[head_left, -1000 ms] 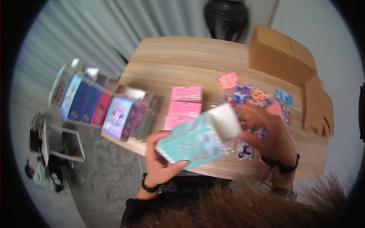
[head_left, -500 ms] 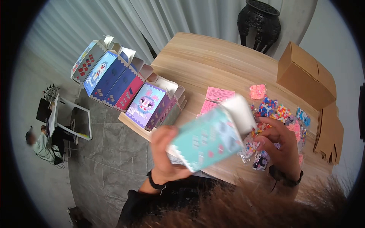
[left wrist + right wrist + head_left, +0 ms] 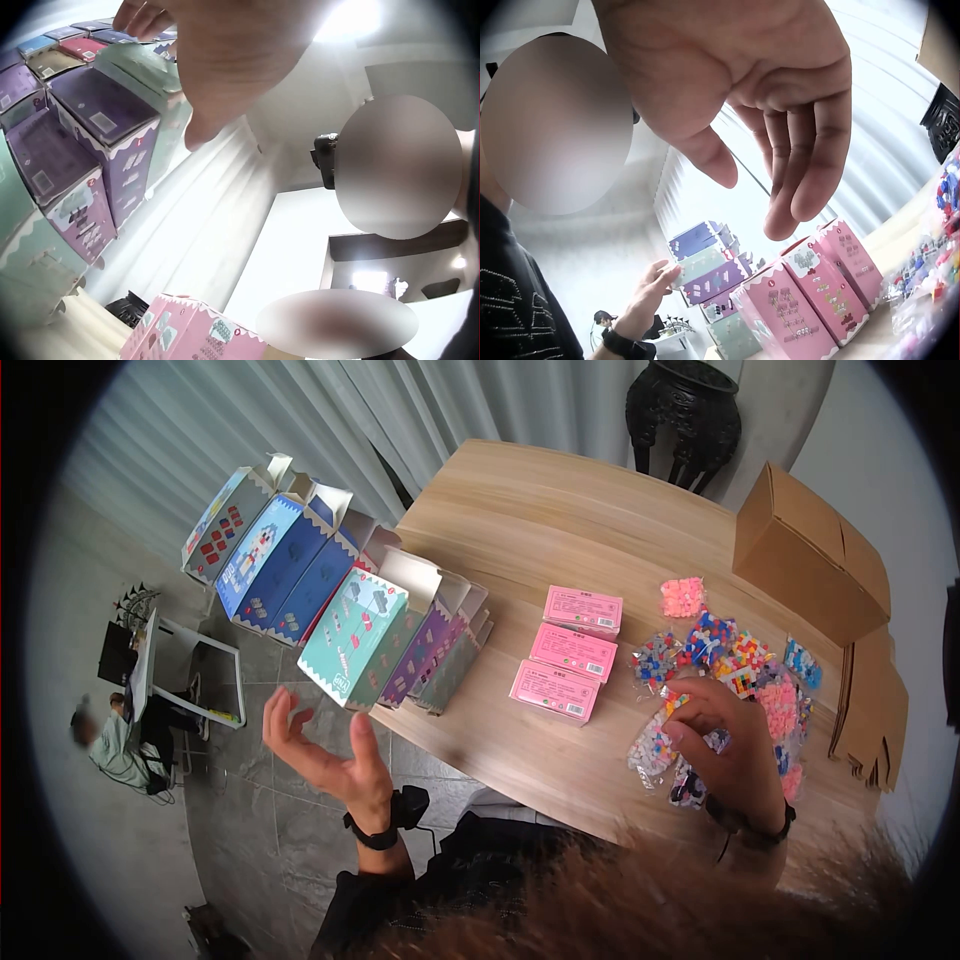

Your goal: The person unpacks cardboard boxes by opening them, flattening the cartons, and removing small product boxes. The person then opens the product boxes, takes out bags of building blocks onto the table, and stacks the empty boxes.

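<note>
In the head view my left hand (image 3: 335, 765) is spread, palm up, just in front of a teal box (image 3: 352, 637). This box stands with its flaps up in the row of printed boxes, beside a purple box (image 3: 422, 655). The left wrist view shows the same hand (image 3: 232, 67) holding nothing. My right hand (image 3: 728, 745) hangs over clear bags of small coloured bricks (image 3: 657, 750), fingers loosely bent. No object shows between its thumb and fingers (image 3: 810, 161) in the right wrist view.
Three pink boxes (image 3: 570, 650) stand in a line mid-table. A bag of pink bricks (image 3: 682, 598) lies behind the other bags. An opened cardboard carton (image 3: 815, 560) is at the right edge. Beyond the table are a black carved stand (image 3: 683, 410) and a seated person (image 3: 125, 745).
The teal box has moved left from in front of the pink boxes to the row, and my left hand has let go of it. The right hand stays over the bags.
</note>
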Tool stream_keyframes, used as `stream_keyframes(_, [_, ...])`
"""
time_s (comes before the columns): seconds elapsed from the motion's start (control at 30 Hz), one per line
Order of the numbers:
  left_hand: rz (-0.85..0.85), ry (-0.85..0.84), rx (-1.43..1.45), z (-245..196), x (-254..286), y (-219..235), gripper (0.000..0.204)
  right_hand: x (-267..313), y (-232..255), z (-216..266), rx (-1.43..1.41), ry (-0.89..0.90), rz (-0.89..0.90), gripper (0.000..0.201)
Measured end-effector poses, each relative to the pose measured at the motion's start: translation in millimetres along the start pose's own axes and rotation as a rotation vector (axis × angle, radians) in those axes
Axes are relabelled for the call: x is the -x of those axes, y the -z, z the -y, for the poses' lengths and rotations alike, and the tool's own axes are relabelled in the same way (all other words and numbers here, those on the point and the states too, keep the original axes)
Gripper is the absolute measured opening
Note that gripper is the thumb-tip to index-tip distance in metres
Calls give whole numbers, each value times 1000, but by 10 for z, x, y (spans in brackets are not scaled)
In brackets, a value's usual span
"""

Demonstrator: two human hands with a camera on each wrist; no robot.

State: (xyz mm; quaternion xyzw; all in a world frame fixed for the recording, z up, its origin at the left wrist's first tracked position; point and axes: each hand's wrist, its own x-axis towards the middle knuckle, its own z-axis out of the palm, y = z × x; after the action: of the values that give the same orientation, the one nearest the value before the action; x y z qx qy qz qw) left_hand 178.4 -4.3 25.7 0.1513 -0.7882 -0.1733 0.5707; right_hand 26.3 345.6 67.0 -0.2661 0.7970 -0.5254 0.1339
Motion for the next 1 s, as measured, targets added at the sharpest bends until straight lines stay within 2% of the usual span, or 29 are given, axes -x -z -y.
stream_keyframes(0.03, [1,4,-5,19,17,1,63,-7,-10,0,-5,0,8,37])
stream_keyframes(0.1, [20,99,172,48,40,12,44,-14,-28,-13,-8,-3,13,37])
stream_keyframes(0.13, [18,101,167,70,53,21,44,-17,-33,-19,-9,-4,9,37])
stream_keyframes(0.2, [134,239,261,127,73,25,31,-25,-29,-19,5,5,17,37])
stream_keyframes(0.3, [180,274,245,250,147,25,22,-24,-23,-28,25,12,22,37])
stream_keyframes(0.63, [209,154,194,118,52,-145,26,-37,-27,-53,20,14,30,36])
stream_keyframes(0.7, [254,79,89,137,52,-149,29,-41,-37,-52,10,9,26,36])
stream_keyframes(1.0, [218,112,108,177,93,-238,28,-36,-30,-68,12,-8,29,37])
